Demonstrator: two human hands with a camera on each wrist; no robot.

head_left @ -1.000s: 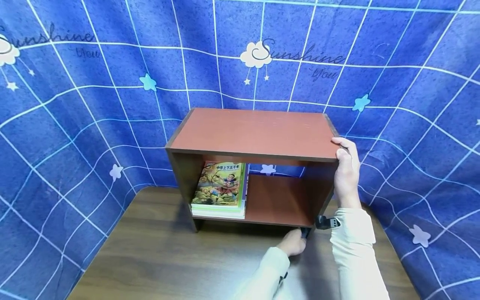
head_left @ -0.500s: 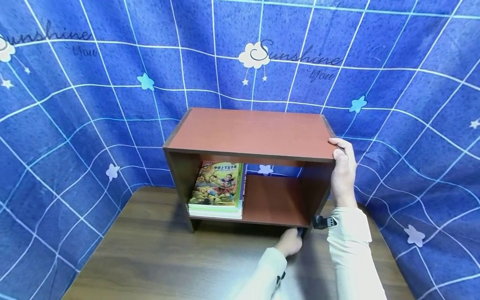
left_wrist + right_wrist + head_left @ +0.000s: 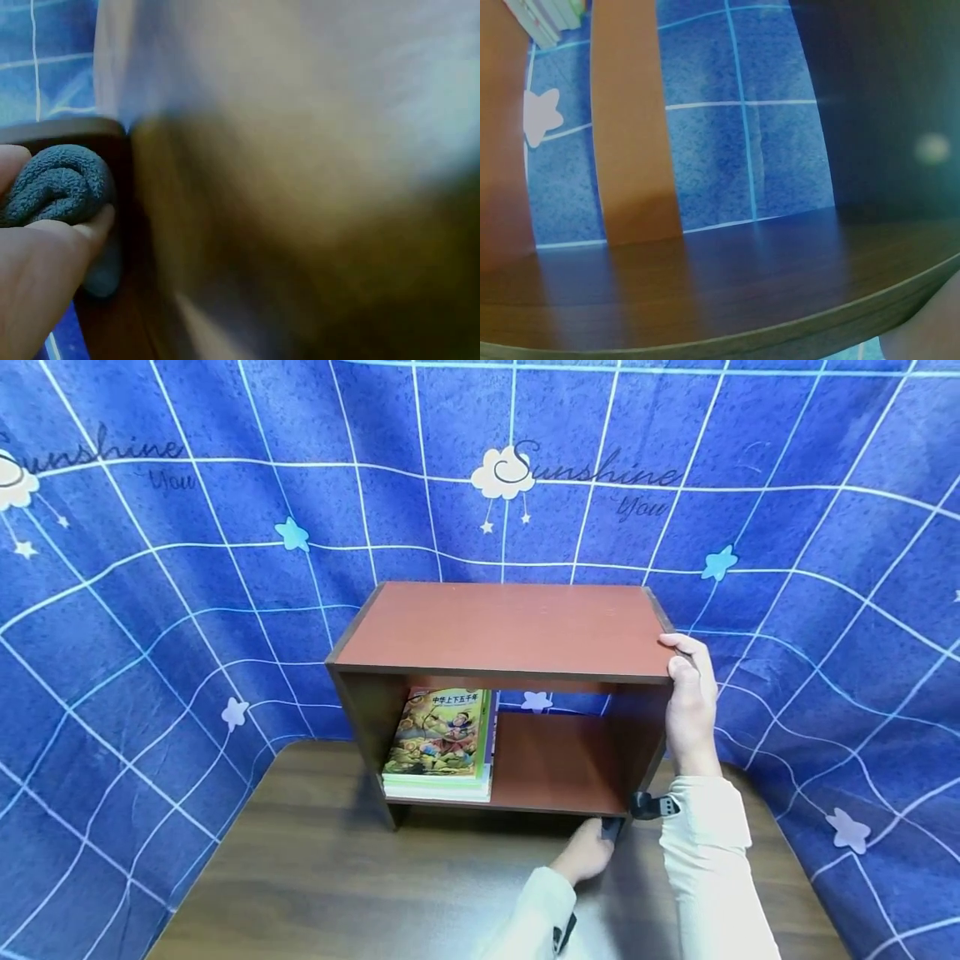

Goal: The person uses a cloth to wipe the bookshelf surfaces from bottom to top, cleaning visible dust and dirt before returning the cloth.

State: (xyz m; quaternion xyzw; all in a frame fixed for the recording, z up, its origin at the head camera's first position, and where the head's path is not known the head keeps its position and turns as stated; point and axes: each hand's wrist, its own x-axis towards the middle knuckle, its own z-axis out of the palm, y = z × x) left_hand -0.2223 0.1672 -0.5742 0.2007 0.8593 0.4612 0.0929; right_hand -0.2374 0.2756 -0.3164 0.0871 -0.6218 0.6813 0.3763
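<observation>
A small bookshelf with a reddish-brown top point(image 3: 510, 627) and dark side panels stands upright on the wooden table. My right hand point(image 3: 692, 710) grips the front right corner of that top, fingers over the edge and thumb at the front. Low down at the shelf's right foot, my left hand point(image 3: 587, 852) holds a rolled dark grey-blue towel point(image 3: 611, 828). The left wrist view shows the terry towel point(image 3: 67, 180) folded over between thumb and fingers, against the dark panel's lower end. In the right wrist view only a bit of the right hand point(image 3: 930, 330) appears.
A stack of books point(image 3: 438, 739) with an illustrated cover lies on the left part of the lower shelf board point(image 3: 558, 760). The wooden table point(image 3: 315, 877) extends in front. A blue grid-patterned curtain point(image 3: 225, 568) hangs behind and at both sides.
My left hand shifts slightly with the towel at the shelf's right foot, and more of the towel shows than half a second ago. The right hand keeps its grip; the head view sways a little.
</observation>
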